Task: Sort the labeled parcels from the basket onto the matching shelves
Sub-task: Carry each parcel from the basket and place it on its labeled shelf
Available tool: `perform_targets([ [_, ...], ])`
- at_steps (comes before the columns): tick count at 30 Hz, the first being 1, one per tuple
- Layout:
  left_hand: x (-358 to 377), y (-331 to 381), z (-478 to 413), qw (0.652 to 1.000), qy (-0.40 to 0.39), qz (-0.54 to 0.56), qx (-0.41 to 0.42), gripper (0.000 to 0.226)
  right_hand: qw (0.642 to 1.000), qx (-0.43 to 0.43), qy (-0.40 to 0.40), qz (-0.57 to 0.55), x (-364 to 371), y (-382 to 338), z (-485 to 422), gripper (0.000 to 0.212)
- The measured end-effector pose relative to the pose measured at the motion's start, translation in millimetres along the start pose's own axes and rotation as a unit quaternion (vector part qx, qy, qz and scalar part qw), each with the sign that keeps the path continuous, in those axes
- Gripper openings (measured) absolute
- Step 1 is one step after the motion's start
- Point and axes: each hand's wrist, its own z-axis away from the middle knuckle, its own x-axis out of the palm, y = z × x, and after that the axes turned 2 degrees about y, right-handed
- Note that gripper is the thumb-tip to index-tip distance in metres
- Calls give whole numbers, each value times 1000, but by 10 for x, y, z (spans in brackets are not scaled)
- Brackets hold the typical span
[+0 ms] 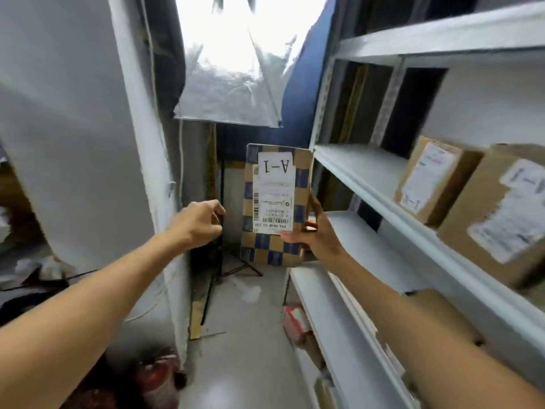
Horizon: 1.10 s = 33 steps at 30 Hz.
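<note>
The right hand (pixel 317 231) pinched a checkered parcel (pixel 275 205) labeled A-1, held upright beside white shelves (pixel 362 169); the left hand (pixel 199 222) hung loosely curled, empty, nearby.

A parcel storeroom or small sorting room. Grey metal shelving (pixel 383 184) with slotted uprights runs along the right side and carries brown cardboard boxes (pixel 436 181), each bearing a white shipping label. A checkered parcel (pixel 275 208) held in front of the rack shows a barcode label marked "A-1" (seen upside down). At the end of the narrow aisle a silver reflective sheet (pixel 230 84) hangs above a black tripod stand (pixel 224 261); the floor (pixel 244 349) is plain, pale and littered with scraps.
</note>
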Motion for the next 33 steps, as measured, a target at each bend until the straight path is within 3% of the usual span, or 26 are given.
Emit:
perform_targets([
  [9, 306, 669, -626, 984, -57, 12, 167, 40, 975, 66, 203, 54, -493, -148, 380, 113],
  [13, 312, 737, -788, 976, -80, 13, 202, 40, 962, 59, 258, 72, -437, -281, 367, 89],
  [16, 324, 765, -913, 972, -93, 16, 216, 40, 951, 53, 298, 68, -436, -386, 285, 93],
  [19, 342, 806, -1108, 967, -97, 21, 235, 39, 946, 42, 315, 63, -511, -484, 88, 105],
  [33, 409, 1279, -2697, 972, -59, 32, 225, 42, 925, -8, 371, 81, -1269, -498, -1592, 104],
])
